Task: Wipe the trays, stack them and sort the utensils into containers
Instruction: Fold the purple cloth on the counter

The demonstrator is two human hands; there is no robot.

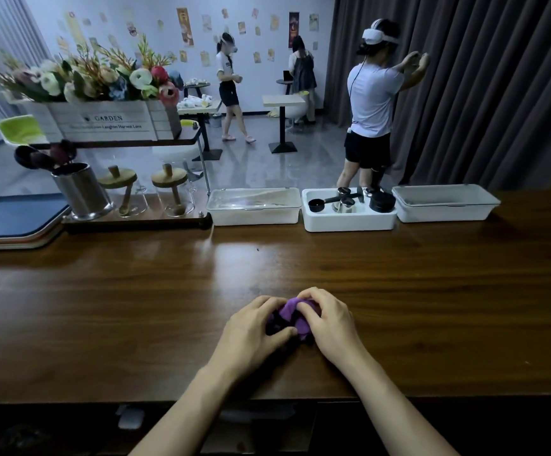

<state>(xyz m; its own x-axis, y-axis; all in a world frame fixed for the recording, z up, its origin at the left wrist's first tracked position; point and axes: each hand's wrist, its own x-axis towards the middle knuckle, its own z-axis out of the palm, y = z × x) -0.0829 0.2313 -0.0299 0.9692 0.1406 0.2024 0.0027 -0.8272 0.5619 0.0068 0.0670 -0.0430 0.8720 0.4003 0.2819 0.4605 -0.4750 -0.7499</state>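
At the near edge of the bench [168,291], the left grip [251,327] and right grip [330,320] both hold a bunched purple cloth [292,311], fingers curled over it. They appear to be wadding it for wiping. The stacked trays [11,215] lie far to the left of the grips. White containers [254,217] stand in a row well beyond, the middle one holding utensils [344,202].

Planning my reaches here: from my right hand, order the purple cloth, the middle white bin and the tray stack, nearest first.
1. The purple cloth: gripped in the right hand, front centre.
2. The middle white bin: straight ahead, far edge.
3. The tray stack: far left.
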